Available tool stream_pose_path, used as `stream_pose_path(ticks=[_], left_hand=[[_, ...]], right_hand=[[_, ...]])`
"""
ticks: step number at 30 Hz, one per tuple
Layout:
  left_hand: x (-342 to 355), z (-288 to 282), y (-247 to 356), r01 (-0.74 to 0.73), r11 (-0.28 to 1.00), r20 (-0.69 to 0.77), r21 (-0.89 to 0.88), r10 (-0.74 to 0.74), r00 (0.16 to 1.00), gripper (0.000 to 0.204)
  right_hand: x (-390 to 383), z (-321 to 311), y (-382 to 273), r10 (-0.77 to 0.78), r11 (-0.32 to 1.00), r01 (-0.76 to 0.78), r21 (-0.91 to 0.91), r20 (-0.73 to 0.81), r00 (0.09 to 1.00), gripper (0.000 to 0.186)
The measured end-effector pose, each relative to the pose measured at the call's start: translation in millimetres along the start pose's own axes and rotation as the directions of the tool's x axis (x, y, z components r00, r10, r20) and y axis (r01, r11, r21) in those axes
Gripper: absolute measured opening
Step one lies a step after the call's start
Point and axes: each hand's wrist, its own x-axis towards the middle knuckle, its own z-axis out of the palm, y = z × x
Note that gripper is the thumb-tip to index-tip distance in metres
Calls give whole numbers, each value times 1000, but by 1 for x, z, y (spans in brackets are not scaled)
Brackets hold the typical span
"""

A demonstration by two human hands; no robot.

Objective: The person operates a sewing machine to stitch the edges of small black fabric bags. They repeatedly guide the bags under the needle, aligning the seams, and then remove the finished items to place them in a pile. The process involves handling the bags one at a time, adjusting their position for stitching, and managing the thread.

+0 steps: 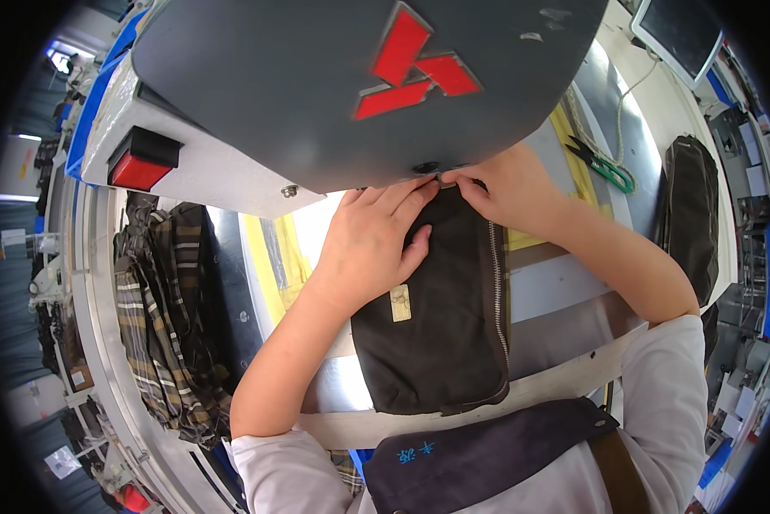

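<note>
A dark brown fabric piece with a long metal zipper along its right side and a small cream patch lies below a grey machine head, its top end at the machine's lower edge. My left hand rests on the fabric's upper left, fingers stretched out and thumb apart. My right hand pinches the top end near the zipper with thumb and index finger. Both hands' fingertips are close together just under the head; what lies beneath the head is hidden.
Plaid fabric is piled at left. Green-handled scissors and a cord lie beyond my right hand. Another dark piece lies on the right edge. A screen stands at upper right, and a red switch is on the machine's housing.
</note>
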Motion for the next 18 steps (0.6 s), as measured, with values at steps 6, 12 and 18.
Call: stream_pose_path(ticks=[6,12,18], left_hand=[[1,-3,-2,-24,999,37,22,23,999,40],[0,-5,-5,-48,998,48,34,47,998,42],[0,-3,-7,-61,997,45,42,59,997,44]], right_hand=[[2,-3,4,-126,991,127,-27,44,991,13],[-6,-12,-2,-246,932,276,-233,148,958,25],[-8,-12,-2,-303,888,357,-288,217,928,30]])
